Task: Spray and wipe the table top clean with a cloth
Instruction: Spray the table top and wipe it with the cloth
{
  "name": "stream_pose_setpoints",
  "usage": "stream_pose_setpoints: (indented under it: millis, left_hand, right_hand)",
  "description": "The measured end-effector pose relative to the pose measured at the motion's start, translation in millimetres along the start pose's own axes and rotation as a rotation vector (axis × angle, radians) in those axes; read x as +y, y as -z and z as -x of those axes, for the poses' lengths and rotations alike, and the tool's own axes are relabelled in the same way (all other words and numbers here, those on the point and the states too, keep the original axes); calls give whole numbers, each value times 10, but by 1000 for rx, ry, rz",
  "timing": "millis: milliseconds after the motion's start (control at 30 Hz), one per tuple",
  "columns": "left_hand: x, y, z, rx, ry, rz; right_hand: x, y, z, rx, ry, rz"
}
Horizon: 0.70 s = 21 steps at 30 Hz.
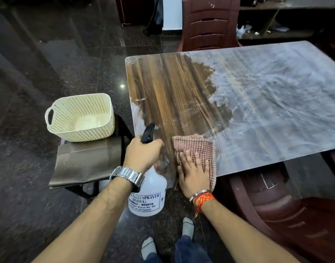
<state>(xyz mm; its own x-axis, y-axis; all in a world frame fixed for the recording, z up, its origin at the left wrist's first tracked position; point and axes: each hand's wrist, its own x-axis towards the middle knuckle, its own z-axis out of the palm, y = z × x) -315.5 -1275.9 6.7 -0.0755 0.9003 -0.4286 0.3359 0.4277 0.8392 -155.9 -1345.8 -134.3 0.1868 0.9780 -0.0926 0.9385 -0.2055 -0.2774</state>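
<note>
The wood-grain table top [174, 95] shows clean brown on its left third, while the rest is covered in a whitish film [276, 103]. My right hand [194, 172] lies flat on a pink checked cloth [198, 147] pressed to the table's near left corner. My left hand [143, 154] grips the neck of a clear spray bottle [149, 196] with a black trigger head [148, 132], held at the table's near left edge. The bottle carries a white printed label.
A cream perforated basket [81, 117] sits on a brown cushioned stool [85, 162] left of the table. Maroon plastic chairs stand beyond the far edge [210, 23] and at the near right [288, 211]. The floor is dark polished stone [39, 63]. My socked feet [187, 226] show below.
</note>
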Motion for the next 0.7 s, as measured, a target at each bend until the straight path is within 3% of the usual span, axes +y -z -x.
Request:
stream_pose_setpoints:
  millis: [100, 200, 267, 367, 467, 533, 567, 600, 667, 700]
  left_hand:
    - [7, 146, 65, 15, -23, 0]
    - [49, 251, 108, 39, -34, 21]
    - [77, 307, 134, 29, -34, 43]
    - [99, 368, 166, 31, -69, 31]
    - [59, 406, 157, 32, -80, 28]
    - [17, 408, 149, 21, -82, 16]
    - [3, 398, 147, 7, -79, 8]
    - [-2, 378, 146, -3, -79, -9]
    - [-3, 317, 104, -16, -70, -32]
    - [-2, 274, 54, -22, -61, -35]
  right_hand:
    - [-238, 210, 58, -94, -54, -565]
    - [-472, 548, -104, -15, -375, -1376]
    - [-463, 744, -212, -85, -510, -1846]
    - [-191, 998, -291, -159, -541, -2037]
    - [180, 959, -302, -142, -644, -1844]
    - [429, 870, -257, -36, -722, -1360]
    - [540, 807, -223, 83, -728, -992]
    - [615, 749, -192, 215, -745, -787]
    - [553, 672, -136, 314, -507, -668]
    - [434, 622, -148, 237, -315, -599]
